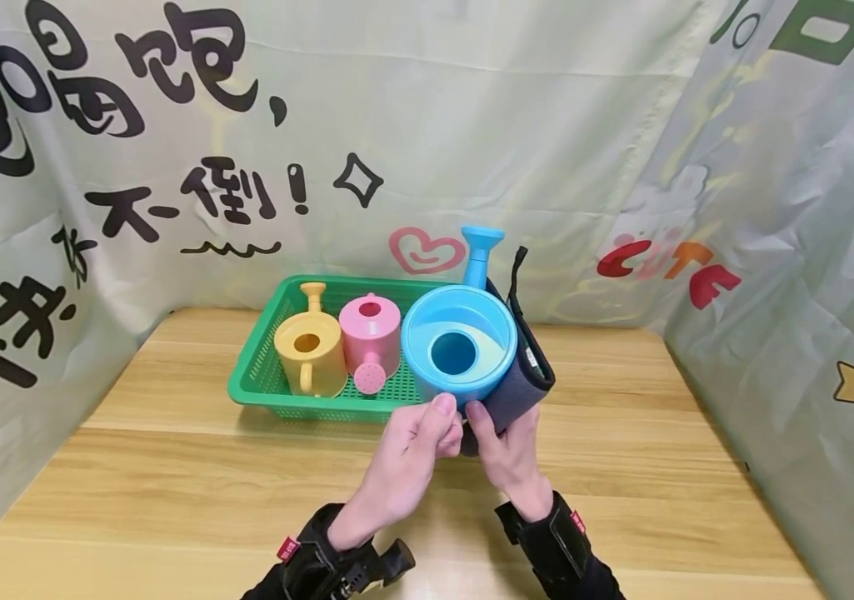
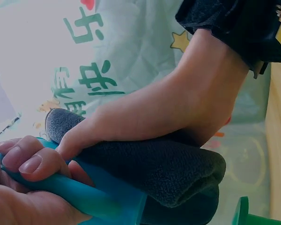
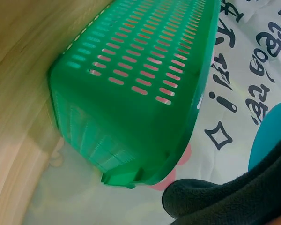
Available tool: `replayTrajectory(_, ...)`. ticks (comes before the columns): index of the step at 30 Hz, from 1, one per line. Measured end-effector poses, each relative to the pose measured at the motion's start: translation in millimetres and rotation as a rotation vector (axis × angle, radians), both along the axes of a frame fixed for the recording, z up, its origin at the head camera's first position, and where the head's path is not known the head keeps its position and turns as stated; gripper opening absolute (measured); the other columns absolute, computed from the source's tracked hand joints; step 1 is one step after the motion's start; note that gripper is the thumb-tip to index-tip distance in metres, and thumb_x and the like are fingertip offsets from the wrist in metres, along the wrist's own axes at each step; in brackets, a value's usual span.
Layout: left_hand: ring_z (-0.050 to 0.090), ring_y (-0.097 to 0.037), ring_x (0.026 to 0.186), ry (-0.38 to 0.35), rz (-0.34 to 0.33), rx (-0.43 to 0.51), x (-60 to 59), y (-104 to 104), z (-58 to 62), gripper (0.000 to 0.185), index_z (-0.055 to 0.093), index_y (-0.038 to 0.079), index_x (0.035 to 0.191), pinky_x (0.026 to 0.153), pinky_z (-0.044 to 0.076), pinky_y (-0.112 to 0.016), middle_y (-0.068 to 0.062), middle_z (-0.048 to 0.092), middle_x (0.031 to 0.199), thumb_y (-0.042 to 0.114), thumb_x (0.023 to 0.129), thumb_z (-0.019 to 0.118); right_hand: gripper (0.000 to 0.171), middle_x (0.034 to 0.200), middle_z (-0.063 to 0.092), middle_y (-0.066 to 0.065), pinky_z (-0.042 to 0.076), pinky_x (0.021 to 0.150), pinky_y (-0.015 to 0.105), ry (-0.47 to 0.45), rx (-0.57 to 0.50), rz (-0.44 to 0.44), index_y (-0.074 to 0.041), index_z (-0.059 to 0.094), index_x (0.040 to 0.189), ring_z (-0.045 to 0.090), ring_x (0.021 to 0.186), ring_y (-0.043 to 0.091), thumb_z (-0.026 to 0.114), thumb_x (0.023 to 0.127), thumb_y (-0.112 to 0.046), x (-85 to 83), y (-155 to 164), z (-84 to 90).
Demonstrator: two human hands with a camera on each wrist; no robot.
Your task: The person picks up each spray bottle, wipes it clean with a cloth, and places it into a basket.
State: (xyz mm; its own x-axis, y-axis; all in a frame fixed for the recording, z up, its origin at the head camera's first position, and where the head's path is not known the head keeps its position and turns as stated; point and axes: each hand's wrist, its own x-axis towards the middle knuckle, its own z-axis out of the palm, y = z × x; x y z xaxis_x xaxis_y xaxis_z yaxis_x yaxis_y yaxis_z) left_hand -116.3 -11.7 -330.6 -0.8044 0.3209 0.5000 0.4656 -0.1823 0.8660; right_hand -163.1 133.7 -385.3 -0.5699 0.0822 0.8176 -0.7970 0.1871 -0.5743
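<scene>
A blue watering can [image 1: 496, 340] is held above the right part of a green basket [image 1: 248, 385], its spout pointing away. My left hand [image 1: 413, 454] grips the can's handle; the left wrist view shows the fingers curled round this blue handle [image 2: 79, 193]. With my right hand [image 1: 514, 457] I hold a folded dark grey cloth [image 1: 511, 402] against the can's right side. From the left wrist, the cloth [image 2: 164, 168] lies along the can, the right thumb over it. The right hand is mostly out of the right wrist view, where the cloth [image 3: 215, 201] shows.
Inside the basket stand a yellow watering can [image 1: 322, 371] and a pink watering can [image 1: 372, 329], side by side at the left. The basket rests on a wooden table [image 1: 194, 492]. A printed white curtain [image 1: 546, 108] hangs behind and at both sides.
</scene>
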Motion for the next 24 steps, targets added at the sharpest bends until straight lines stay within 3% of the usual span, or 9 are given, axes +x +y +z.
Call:
replayTrajectory(4,0.032,-0.012,0.057,0.001,0.003,-0.003,0.5,0.4,-0.7,0.047,0.034,0.003,0.066,0.056,0.027,-0.022,-0.012,0.028,0.061,0.017,0.11,0.033,0.04,0.116,0.058,-0.011,0.041,0.097,0.015,-0.111,-0.06,-0.009,0.014,0.049,0.125,0.055,0.104,0.002,0.049,0.099,-0.016,3.5,2.9,-0.3)
replayTrajectory(10,0.031,-0.01,0.057,-0.029,-0.026,0.0,0.7,0.5,-1.2,0.046,0.033,0.004,0.066,0.057,0.027,-0.022,-0.013,0.028,0.061,0.017,0.11,0.032,0.033,0.109,0.055,-0.008,0.039,0.096,0.019,-0.274,-0.177,0.044,0.002,0.047,0.127,0.052,0.104,0.008,0.036,0.104,-0.019,5.3,4.5,5.2)
replayTrajectory(16,0.031,-0.009,0.057,-0.043,-0.025,0.005,-0.9,2.7,-3.7,0.047,0.033,0.003,0.066,0.058,0.027,-0.02,-0.013,0.028,0.061,0.019,0.111,0.032,0.025,0.1,0.057,-0.008,0.04,0.094,0.019,-0.316,-0.226,0.005,-0.005,0.054,0.115,0.054,0.099,0.009,0.038,0.104,-0.021,6.8,3.2,9.4)
replayTrajectory(24,0.033,-0.008,0.058,-0.068,-0.037,-0.023,-0.2,5.5,-4.5,0.049,0.033,0.003,0.064,0.06,0.028,-0.02,-0.013,0.03,0.061,0.02,0.11,0.033,0.027,0.11,0.061,-0.006,0.043,0.096,0.017,-0.276,-0.296,0.043,-0.007,0.054,0.122,0.056,0.103,0.008,0.039,0.104,-0.019,6.8,7.2,13.1)
